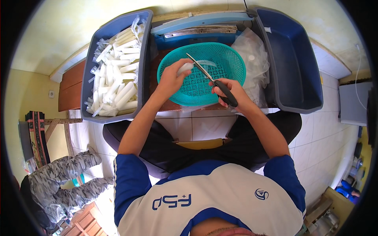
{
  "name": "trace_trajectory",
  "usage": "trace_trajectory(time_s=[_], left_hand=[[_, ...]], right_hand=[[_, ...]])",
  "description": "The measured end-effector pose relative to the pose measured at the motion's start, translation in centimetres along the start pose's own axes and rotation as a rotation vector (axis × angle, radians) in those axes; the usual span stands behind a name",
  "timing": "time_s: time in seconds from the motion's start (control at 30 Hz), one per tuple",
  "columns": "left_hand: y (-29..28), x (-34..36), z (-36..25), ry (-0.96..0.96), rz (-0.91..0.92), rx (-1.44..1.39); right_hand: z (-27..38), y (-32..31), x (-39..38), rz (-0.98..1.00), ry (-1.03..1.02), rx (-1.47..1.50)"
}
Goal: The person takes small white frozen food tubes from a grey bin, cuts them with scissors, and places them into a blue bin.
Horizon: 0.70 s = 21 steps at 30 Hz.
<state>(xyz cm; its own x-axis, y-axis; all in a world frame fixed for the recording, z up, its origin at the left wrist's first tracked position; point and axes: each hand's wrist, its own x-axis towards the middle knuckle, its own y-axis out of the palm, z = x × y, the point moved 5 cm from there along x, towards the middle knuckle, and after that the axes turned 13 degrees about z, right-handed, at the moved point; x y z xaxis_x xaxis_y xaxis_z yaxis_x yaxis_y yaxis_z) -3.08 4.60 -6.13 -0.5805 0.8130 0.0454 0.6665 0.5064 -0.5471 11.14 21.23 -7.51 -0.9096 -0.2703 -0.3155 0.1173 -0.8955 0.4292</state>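
My left hand [172,78] pinches a white plastic-wrapped stick [184,69] over the left part of a turquoise mesh basket [241,72]. A strip of clear plastic [206,63] trails to the right, close to the stick. My right hand [236,95] is closed around the black handles of scissors [225,93]. Their metal blades point up and left across the basket, just right of the stick, and look nearly together. Left of my left hand, a grey-blue tub [145,51] holds many similar white sticks in clear plastic, heaped in a pile.
A second dark blue tub [293,74] stands at the right. Between it and the basket lies a bundle of clear plastic bags [252,59]. A blue sealing machine [201,29] with a long bar sits behind the basket. Another person's camouflage-clad legs [65,173] are at lower left.
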Motion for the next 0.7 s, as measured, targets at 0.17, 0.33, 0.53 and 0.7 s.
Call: trace_trajectory(time_s=[0.17,0.33,0.53,0.7], left_hand=[[0.13,0.04,0.02,-0.021,0.015,-0.029],[0.19,0.11,-0.25,-0.026,0.031,-0.031],[0.48,0.22,0.14,0.003,0.034,-0.053],[0.55,0.20,0.29,-0.021,0.050,-0.092]], right_hand=[[0.04,-0.10,0.06,0.003,-0.001,-0.018],[-0.09,-0.22,0.13,-0.006,0.003,-0.029],[-0.11,-0.20,0.34,-0.015,-0.003,-0.031],[-0.02,-0.20,0.34,-0.014,-0.004,-0.028]])
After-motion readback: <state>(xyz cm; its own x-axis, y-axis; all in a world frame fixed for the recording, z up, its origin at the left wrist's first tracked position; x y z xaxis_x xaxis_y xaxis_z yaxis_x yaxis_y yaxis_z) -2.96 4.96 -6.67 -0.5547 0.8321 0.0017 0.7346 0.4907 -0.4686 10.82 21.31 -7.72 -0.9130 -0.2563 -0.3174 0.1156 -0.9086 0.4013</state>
